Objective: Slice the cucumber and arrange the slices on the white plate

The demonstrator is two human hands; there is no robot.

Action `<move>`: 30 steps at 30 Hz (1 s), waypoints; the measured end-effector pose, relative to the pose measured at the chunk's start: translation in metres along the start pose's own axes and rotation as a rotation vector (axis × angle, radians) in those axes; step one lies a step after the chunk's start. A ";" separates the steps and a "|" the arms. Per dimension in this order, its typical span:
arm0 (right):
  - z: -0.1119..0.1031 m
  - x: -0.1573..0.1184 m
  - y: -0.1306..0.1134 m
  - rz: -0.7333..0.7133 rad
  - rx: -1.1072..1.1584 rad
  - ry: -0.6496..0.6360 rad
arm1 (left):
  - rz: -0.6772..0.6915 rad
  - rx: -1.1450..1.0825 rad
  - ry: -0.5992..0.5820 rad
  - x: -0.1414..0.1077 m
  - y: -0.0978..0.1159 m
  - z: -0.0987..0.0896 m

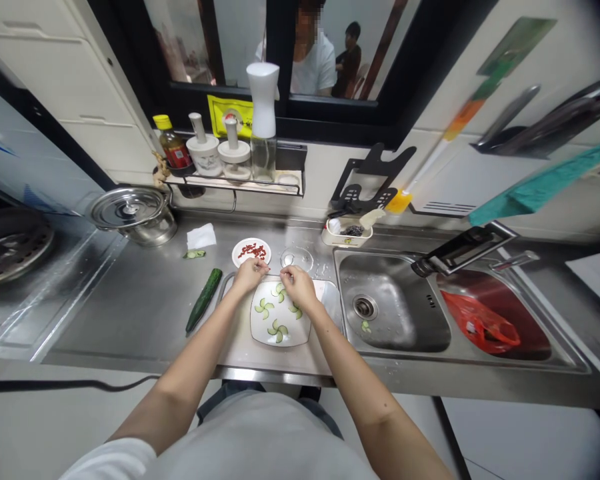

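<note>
My left hand (250, 275) is closed in a pinch at the front edge of a small white dish (237, 261) of small red pieces (253, 251). Whatever lies between its fingertips is too small to name. Just to its right, my right hand (299, 287) also pinches, above the top edge of a white square plate (266, 328). On that plate, thin green-edged cucumber slices (278, 331) are laid out in several pinwheel shapes; my right hand partly covers one. Beneath the plate is a pale cutting board (237, 347).
A whole cucumber (203, 301) lies left of the board, near a cucumber scrap (195, 254) and white tissue (201, 236). A clear dish (297, 259) stands behind my right hand. The sink (397, 307) is right, a lidded steel pot (150, 223) left.
</note>
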State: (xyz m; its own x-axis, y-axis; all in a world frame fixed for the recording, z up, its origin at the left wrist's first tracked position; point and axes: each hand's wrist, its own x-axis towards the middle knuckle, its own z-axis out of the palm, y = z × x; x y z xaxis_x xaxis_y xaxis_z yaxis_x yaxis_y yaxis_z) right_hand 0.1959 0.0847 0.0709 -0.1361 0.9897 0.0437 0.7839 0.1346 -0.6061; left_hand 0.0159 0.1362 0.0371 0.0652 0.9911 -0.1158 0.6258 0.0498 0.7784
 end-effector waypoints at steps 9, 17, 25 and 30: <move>-0.004 -0.001 -0.007 -0.063 -0.079 -0.012 | 0.044 -0.104 0.003 -0.024 0.016 0.004; -0.004 -0.003 -0.008 -0.088 -0.114 -0.031 | 0.045 -0.083 -0.003 -0.033 0.025 0.004; 0.000 -0.005 0.000 -0.080 -0.158 -0.060 | 0.040 -0.129 -0.095 -0.033 0.019 0.017; 0.004 -0.009 0.010 -0.073 -0.168 -0.065 | 0.045 -0.102 -0.086 -0.036 0.013 0.022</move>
State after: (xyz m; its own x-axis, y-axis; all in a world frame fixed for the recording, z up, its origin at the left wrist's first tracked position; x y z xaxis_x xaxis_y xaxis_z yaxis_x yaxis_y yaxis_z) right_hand 0.2026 0.0768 0.0613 -0.2310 0.9725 0.0280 0.8597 0.2175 -0.4622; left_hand 0.0391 0.0985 0.0378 0.1603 0.9787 -0.1285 0.5384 0.0224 0.8424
